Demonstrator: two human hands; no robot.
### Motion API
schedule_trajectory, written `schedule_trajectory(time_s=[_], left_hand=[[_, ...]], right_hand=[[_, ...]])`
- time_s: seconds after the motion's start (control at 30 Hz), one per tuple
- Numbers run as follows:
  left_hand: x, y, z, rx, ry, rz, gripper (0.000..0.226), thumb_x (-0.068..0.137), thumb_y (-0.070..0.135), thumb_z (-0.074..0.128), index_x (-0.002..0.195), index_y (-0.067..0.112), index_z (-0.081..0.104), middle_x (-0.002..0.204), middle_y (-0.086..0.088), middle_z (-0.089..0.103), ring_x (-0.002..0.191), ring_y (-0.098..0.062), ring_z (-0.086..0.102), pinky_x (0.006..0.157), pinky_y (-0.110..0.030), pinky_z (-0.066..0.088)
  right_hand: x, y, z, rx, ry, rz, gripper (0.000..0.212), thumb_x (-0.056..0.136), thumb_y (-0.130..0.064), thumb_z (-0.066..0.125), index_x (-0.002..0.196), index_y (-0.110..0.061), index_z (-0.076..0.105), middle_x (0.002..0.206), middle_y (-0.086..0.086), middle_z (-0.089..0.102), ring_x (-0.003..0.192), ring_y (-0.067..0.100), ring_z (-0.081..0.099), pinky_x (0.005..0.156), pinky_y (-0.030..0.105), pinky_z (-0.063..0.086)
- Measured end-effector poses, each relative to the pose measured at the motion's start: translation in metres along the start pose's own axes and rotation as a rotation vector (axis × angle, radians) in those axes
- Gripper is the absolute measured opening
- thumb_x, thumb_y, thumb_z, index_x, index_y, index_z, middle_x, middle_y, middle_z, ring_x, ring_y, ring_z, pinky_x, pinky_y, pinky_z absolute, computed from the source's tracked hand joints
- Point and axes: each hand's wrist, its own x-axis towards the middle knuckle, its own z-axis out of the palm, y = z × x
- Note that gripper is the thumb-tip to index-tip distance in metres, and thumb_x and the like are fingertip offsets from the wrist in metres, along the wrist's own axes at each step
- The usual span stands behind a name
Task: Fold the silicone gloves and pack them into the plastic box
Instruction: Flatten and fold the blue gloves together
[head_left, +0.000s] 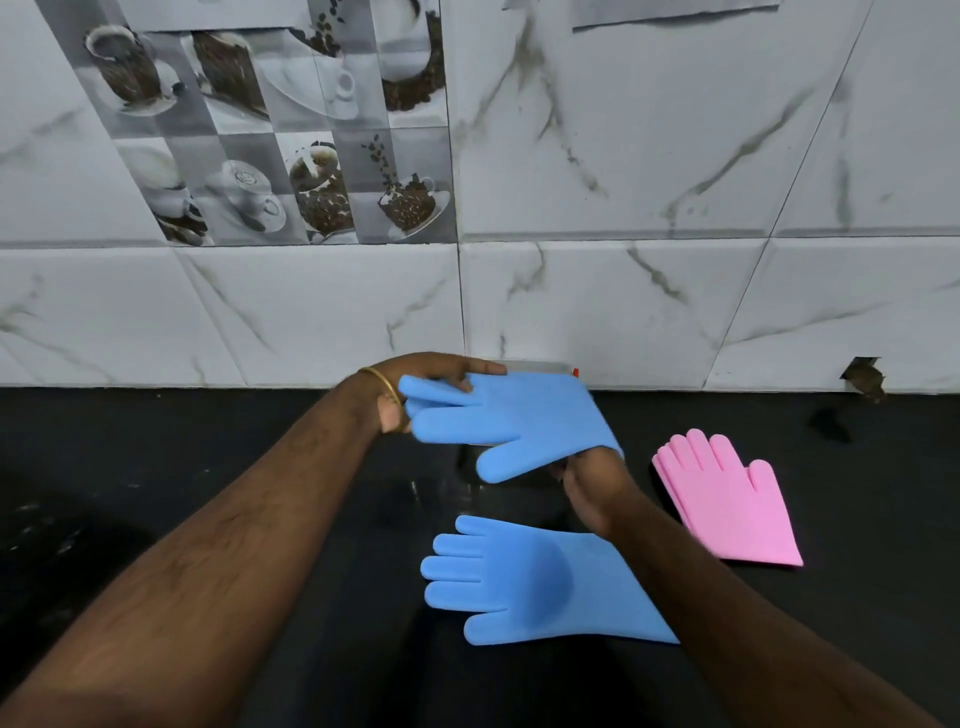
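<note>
A blue glove is being held stretched above the plastic box (mostly hidden), fingertips gripped by the left hand, cuff pinched by the right hand; slippery silicone risks springing unfolded.

The blue glove pinched between the fingers of both hands looks like soft matt silicone, smooth and bending limply. Below the fingers, a second blue glove shows the same dull, rubbery skin. Right of the fingers, the pink gloves are equally matt. The table is black polished stone (glossy, with faint reflections). Behind the fingers, the wall tiles are shiny glazed marble-pattern ceramic.
</note>
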Motion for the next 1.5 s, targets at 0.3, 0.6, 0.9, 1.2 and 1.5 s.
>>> schedule_trajectory(time_s=[0.3, 0.6, 0.9, 1.2, 1.5], left_hand=[[0.01, -0.031, -0.059, -0.416, -0.591, 0.204, 0.064, 0.082, 0.023, 0.059, 0.143, 0.008, 0.045, 0.143, -0.013, 0.052, 0.127, -0.033, 0.053, 0.105, -0.046, 0.044], [0.022, -0.125, 0.006, -1.038, -0.369, 0.097, 0.076, 0.073, 0.06, 0.073, 0.119, -0.001, 0.067, 0.12, -0.022, 0.068, 0.111, -0.036, 0.066, 0.089, -0.05, 0.055], [0.015, -0.172, 0.016, -0.711, -0.147, 0.013, 0.035, 0.084, -0.01, 0.061, 0.118, 0.001, 0.063, 0.112, -0.024, 0.07, 0.1, -0.039, 0.07, 0.073, -0.046, 0.06], [0.014, -0.198, 0.021, -0.683, -0.133, 0.007, 0.048, 0.08, -0.007, 0.068, 0.125, 0.008, 0.06, 0.122, -0.024, 0.066, 0.109, -0.042, 0.066, 0.088, -0.055, 0.056], [0.008, -0.207, 0.026, -0.516, 0.017, -0.028, 0.042, 0.084, -0.008, 0.064, 0.124, 0.002, 0.057, 0.123, -0.028, 0.063, 0.108, -0.045, 0.064, 0.089, -0.062, 0.052]], right_hand=[[-0.033, -0.044, -0.04, 0.178, -0.286, -0.076, 0.041, 0.081, 0.008, 0.055, 0.117, -0.009, 0.066, 0.121, 0.012, 0.068, 0.114, 0.034, 0.06, 0.088, 0.045, 0.053], [-0.039, -0.029, -0.051, 0.306, -0.064, 0.071, 0.049, 0.1, -0.041, 0.047, 0.14, -0.013, 0.053, 0.138, 0.012, 0.06, 0.126, 0.028, 0.059, 0.1, 0.049, 0.051], [-0.073, 0.025, -0.088, 0.321, 0.111, 0.165, 0.047, 0.098, -0.041, 0.049, 0.137, -0.017, 0.056, 0.129, 0.011, 0.067, 0.098, 0.026, 0.073, 0.084, 0.05, 0.057], [-0.096, 0.054, -0.119, 0.378, 0.195, 0.188, 0.048, 0.097, -0.045, 0.048, 0.138, -0.021, 0.056, 0.132, 0.008, 0.066, 0.118, 0.03, 0.064, 0.098, 0.054, 0.048], [-0.099, 0.081, -0.146, 0.044, 0.429, 0.246, 0.038, 0.098, 0.001, 0.049, 0.135, -0.006, 0.053, 0.129, 0.013, 0.065, 0.107, 0.026, 0.066, 0.076, 0.036, 0.056]])
